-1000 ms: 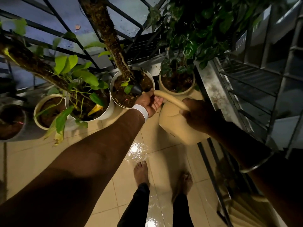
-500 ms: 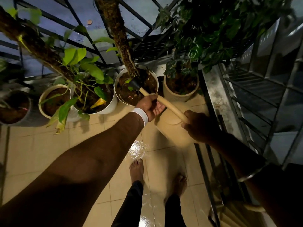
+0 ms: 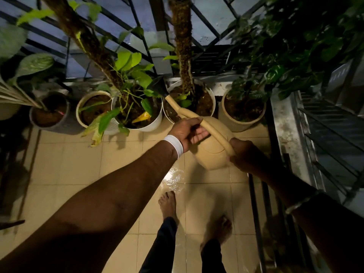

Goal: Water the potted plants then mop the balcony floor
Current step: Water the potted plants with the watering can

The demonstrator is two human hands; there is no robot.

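A beige watering can (image 3: 213, 148) is held over the tiled floor, its long spout and dark rose head (image 3: 158, 85) reaching over the rims of two white pots. My left hand (image 3: 188, 132) grips the spout from below near the can's body. My right hand (image 3: 244, 155) grips the rear end of the handle. A white pot with a moss pole (image 3: 208, 95) sits behind the spout. To its left stands a white pot of bright green leaves (image 3: 153, 125). A beige pot with dark foliage (image 3: 244, 125) stands at the right.
More pots (image 3: 78, 113) line the black railing (image 3: 137, 26) to the left. A wet patch (image 3: 173, 178) shines on the beige tiles in front of my bare feet (image 3: 168, 203). A metal grille and concrete ledge (image 3: 285, 134) close the right side.
The spout has swung left and its rose head has moved from the moss-pole pot toward the leafy pot. Both hands kept their grip. The view has shifted left.
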